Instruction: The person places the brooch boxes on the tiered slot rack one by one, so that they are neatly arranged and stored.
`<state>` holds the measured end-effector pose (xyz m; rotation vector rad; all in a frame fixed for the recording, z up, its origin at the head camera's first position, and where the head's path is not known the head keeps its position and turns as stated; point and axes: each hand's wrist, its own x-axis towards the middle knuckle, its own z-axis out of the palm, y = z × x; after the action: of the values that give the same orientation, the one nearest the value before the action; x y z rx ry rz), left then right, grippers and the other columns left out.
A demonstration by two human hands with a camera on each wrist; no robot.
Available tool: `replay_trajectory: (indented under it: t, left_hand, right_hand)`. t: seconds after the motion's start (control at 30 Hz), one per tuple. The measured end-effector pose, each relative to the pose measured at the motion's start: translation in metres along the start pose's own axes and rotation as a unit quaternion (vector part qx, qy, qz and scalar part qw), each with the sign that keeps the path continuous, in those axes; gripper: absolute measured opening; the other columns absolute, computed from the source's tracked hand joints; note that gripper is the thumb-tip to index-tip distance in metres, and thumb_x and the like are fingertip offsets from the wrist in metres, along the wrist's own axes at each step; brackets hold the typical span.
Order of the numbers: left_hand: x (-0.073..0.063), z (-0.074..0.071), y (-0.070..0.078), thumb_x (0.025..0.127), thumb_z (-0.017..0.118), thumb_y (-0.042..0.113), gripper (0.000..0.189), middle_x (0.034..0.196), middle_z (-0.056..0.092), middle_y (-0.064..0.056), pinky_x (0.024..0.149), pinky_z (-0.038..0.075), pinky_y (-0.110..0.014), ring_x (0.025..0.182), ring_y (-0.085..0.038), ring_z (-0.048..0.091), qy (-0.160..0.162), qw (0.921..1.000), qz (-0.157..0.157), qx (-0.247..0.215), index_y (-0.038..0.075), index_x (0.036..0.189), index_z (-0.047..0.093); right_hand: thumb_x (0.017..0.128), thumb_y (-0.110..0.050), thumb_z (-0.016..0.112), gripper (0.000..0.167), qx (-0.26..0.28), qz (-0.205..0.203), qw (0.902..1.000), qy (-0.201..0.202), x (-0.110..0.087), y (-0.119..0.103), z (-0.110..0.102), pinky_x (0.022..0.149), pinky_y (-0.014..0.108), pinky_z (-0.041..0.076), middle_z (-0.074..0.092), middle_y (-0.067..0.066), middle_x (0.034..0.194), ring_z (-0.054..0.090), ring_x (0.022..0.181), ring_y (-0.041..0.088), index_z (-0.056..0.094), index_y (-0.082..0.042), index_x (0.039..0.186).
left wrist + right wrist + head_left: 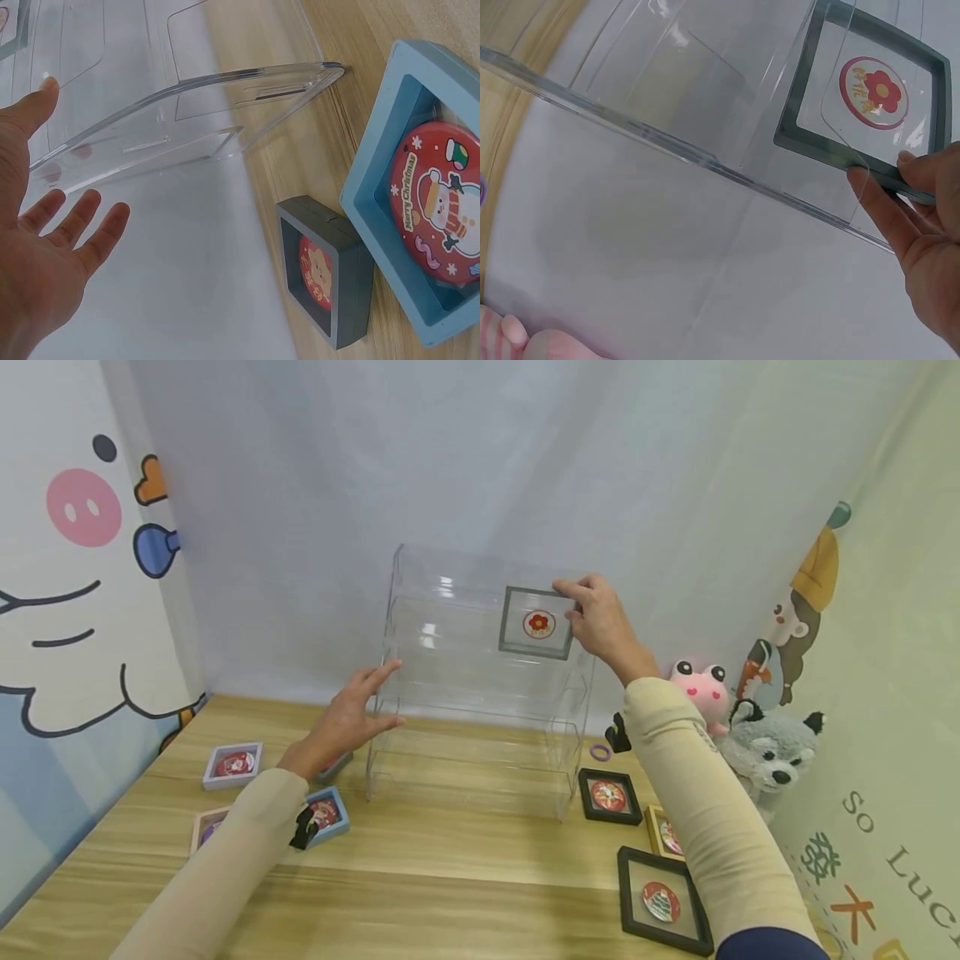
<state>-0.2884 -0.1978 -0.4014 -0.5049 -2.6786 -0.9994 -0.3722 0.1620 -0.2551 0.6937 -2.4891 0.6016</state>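
A clear acrylic tiered display rack (480, 793) stands on the wooden table against the pale cloth backdrop. My right hand (602, 622) pinches a dark grey-green display frame (512, 647) by its right edge, at the upper right of the rack. Inside that frame is a round badge (874, 92) with a red flower. In the right wrist view the rack's clear edge overlaps the frame and fingertips. On the other side, my left hand (341, 727) has spread fingers beside the rack's left side panel (202, 82), the thumb apart from the other fingers.
Left of the rack lie a lilac frame (232, 766), a blue frame (405, 187) and a small grey frame (352, 277). To the right are black frames (610, 796), a yellow frame (658, 831), a purple ring (600, 752) and plush toys (776, 752).
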Motion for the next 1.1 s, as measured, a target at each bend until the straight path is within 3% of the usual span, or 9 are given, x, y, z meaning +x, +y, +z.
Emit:
replay_trajectory:
  t: [0.47, 0.9, 1.1]
  left_hand:
    - [0.001, 0.000, 0.001, 0.086, 0.079, 0.019, 0.088, 0.147, 0.039, -0.028, 0.093, 0.048, -0.064, 0.120, -0.048, 0.053, 0.004, 1.0000, 0.002, 0.001, 0.021, 0.158, 0.028]
    - [0.000, -0.002, 0.002, 0.087, 0.079, 0.019, 0.089, 0.145, 0.039, -0.027, 0.095, 0.047, -0.064, 0.121, -0.047, 0.052, -0.003, 1.0000, -0.002, -0.008, 0.021, 0.158, 0.027]
    - [0.001, -0.001, 0.002, 0.088, 0.078, 0.018, 0.086, 0.142, 0.041, -0.027, 0.095, 0.046, -0.062, 0.121, -0.043, 0.050, -0.004, 0.9999, 0.007, -0.009, 0.016, 0.158, 0.028]
  right_hand:
    - [0.090, 0.008, 0.062, 0.046, -0.006, 0.020, 0.9994, -0.027, -0.002, 0.003, -0.001, 0.085, 0.050, 0.049, 0.056, 0.027, 0.114, 0.056, 0.096, 0.039, 0.061, -0.001, 0.134]
    - [0.092, 0.007, 0.060, 0.047, 0.001, 0.039, 0.9985, -0.038, -0.001, 0.003, -0.009, 0.092, 0.051, 0.053, 0.054, 0.029, 0.130, 0.062, 0.111, 0.044, 0.056, 0.000, 0.139]
    - [0.092, 0.005, 0.063, 0.050, 0.028, 0.030, 0.9991, -0.013, -0.011, 0.004, -0.015, 0.094, 0.052, 0.053, 0.050, 0.029, 0.137, 0.062, 0.115, 0.043, 0.053, 0.001, 0.141]
